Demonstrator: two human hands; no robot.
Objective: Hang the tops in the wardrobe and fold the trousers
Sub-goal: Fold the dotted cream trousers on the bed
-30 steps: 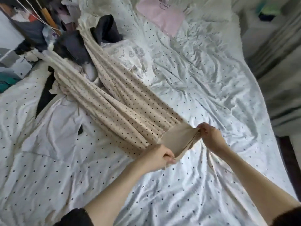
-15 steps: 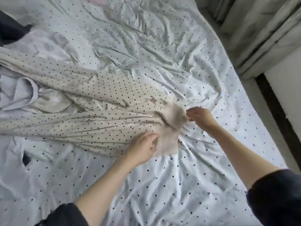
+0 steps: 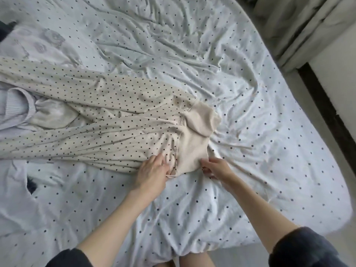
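Folding step: cream polka-dotted trousers (image 3: 100, 120) lay on the bed (image 3: 250, 132); left hand (image 3: 152, 174) pressed with fingers (image 3: 157, 159) spread, right hand (image 3: 216, 168) pinched the plain waistband (image 3: 192, 149); smoothing seemed next.

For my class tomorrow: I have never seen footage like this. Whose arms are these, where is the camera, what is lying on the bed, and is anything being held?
There is no machine here. A person wears a camera on the head, so this one picture looks forward and down at their own two arms. Beneath them is a bed with a white black-dotted sheet. On it lie cream polka-dot trousers, legs stretching away to the left, with the plain ribbed waistband nearest the person. The left hand rests on the dotted cloth beside the waistband, fingers fairly straight. The right hand touches the waistband's near edge; whether it pinches the cloth cannot be told. A pale grey garment lies at far left, partly under the trousers.
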